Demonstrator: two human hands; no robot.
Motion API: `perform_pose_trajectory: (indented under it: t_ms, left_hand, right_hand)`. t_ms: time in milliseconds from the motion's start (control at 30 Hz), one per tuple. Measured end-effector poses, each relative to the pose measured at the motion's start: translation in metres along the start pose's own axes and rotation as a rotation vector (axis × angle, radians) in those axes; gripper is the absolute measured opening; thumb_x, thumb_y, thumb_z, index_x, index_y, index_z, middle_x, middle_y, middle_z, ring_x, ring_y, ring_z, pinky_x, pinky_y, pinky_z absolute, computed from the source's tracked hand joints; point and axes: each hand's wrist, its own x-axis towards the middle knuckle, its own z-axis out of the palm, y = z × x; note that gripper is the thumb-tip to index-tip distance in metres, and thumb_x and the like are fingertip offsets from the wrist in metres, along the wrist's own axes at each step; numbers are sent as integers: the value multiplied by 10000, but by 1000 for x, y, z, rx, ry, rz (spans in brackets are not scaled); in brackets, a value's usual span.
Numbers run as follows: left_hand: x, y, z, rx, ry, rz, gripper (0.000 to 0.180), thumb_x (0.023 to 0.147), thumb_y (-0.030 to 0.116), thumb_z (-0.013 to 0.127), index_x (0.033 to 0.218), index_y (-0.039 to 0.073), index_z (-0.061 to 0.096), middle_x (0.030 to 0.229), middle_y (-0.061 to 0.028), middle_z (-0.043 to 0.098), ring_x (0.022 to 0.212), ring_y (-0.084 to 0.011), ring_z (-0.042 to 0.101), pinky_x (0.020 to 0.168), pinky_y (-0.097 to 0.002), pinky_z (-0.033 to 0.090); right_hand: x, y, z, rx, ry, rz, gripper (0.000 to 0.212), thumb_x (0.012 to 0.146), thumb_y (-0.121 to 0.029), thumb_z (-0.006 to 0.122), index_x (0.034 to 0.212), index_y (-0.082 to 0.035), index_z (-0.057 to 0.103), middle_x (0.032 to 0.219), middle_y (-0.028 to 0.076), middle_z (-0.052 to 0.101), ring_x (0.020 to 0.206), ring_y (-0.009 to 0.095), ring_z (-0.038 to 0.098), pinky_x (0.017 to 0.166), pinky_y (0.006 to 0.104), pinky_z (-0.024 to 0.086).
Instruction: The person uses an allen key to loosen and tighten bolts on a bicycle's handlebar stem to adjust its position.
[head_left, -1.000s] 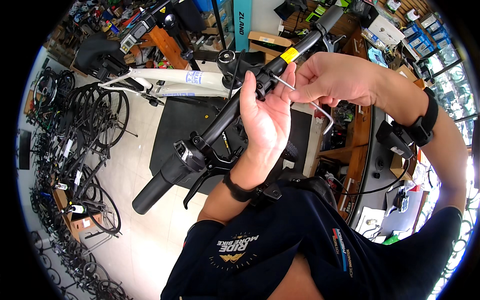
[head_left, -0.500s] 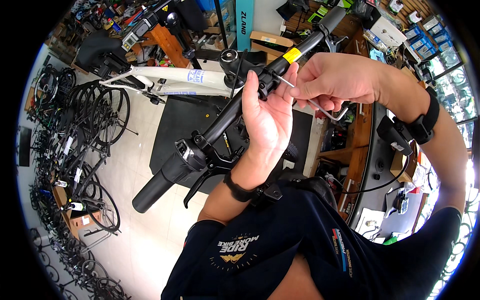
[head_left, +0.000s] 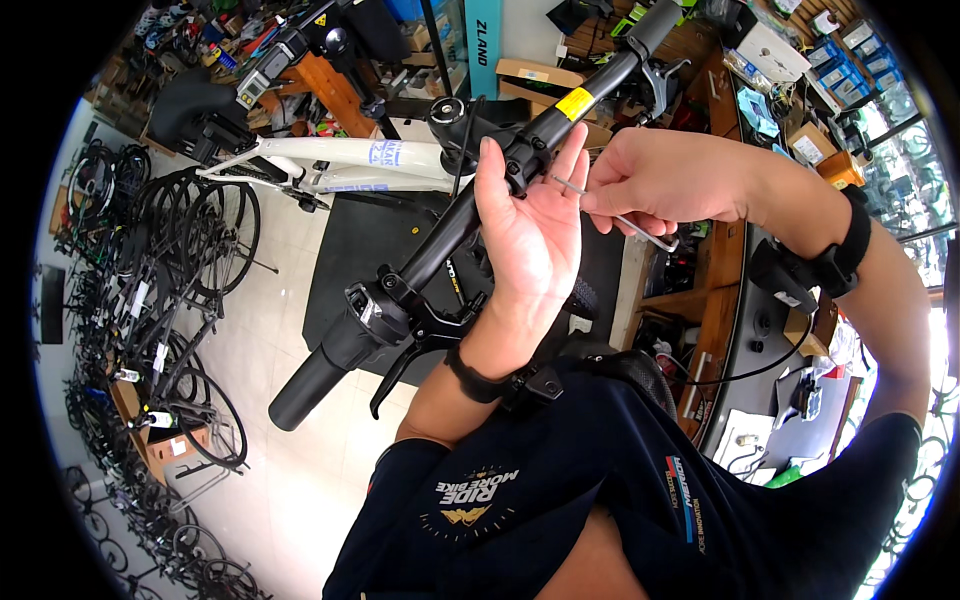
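A white bicycle frame (head_left: 350, 152) leads to a black stem (head_left: 452, 125), whose clamp (head_left: 522, 158) holds a black handlebar (head_left: 440, 243). My left hand (head_left: 532, 245) is palm up beside the clamp, its thumb and fingers stretched apart, with nothing gripped in it. Some of its fingers pass close to the bar; whether they touch it I cannot tell. Between the thumb and fingers of my right hand (head_left: 650, 180) is a metal hex key (head_left: 643, 233). Its tip lies over my left fingers, a little apart from the clamp, and its bent end sticks out below my right hand.
A brake lever (head_left: 400, 375) and black grip (head_left: 312, 388) are on the bar's near left end. Below the bicycle lies a dark mat (head_left: 350, 240). Several bicycles (head_left: 200, 240) line the left side. On the right stands a workbench (head_left: 735, 375) with wooden drawers.
The hex key's tip has come away from the clamp, down toward my left palm. My right hand has shifted slightly lower; the handlebar sits a little further left in view.
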Motion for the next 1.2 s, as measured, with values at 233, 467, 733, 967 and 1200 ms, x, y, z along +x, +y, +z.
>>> perform_pose_trajectory:
  t_ms: [233, 467, 733, 967, 1200]
  left_hand:
    - [0, -2, -2, -30, 16, 7, 562, 1011, 478, 421, 1281, -1, 539, 1262, -194, 612, 1215, -289, 573, 960, -395, 478]
    - [-3, 0, 5, -1, 29, 16, 437, 993, 455, 503, 1197, 74, 565, 1165, -95, 657, 1104, -171, 606, 968, -320, 449]
    - [-3, 4, -5, -27, -35, -68, 478, 996, 463, 481, 1225, 51, 554, 1208, -133, 630, 1166, -235, 583, 982, -364, 464]
    - [-3, 1, 6, -6, 72, -1, 461, 989, 472, 497, 1193, 64, 563, 1155, -96, 653, 1078, -176, 600, 974, -332, 444]
    - [-3, 1, 0, -40, 17, -40, 579, 998, 486, 440, 1283, -9, 534, 1260, -219, 603, 1208, -301, 566, 1044, -420, 421]
  right_hand:
    - [13, 3, 5, -1, 56, 2, 317, 964, -235, 597, 738, -14, 613, 564, -1, 516, 482, 69, 466, 461, 248, 347]
    - [27, 13, 5, -13, 93, 20, 351, 916, -288, 686, 700, -30, 585, 582, 15, 523, 491, 86, 472, 447, 259, 339]
    - [17, 1, -1, 58, -21, 77, 318, 902, -261, 693, 717, -27, 583, 631, 47, 585, 536, 99, 506, 475, 255, 369]
    - [26, 20, -2, -24, 4, -16, 307, 907, -241, 679, 723, -12, 592, 647, 39, 595, 535, 106, 491, 473, 259, 363]
    - [15, 4, 1, 6, -1, 124, 319, 911, -260, 676, 734, -5, 605, 665, 55, 617, 552, 100, 514, 494, 254, 397]
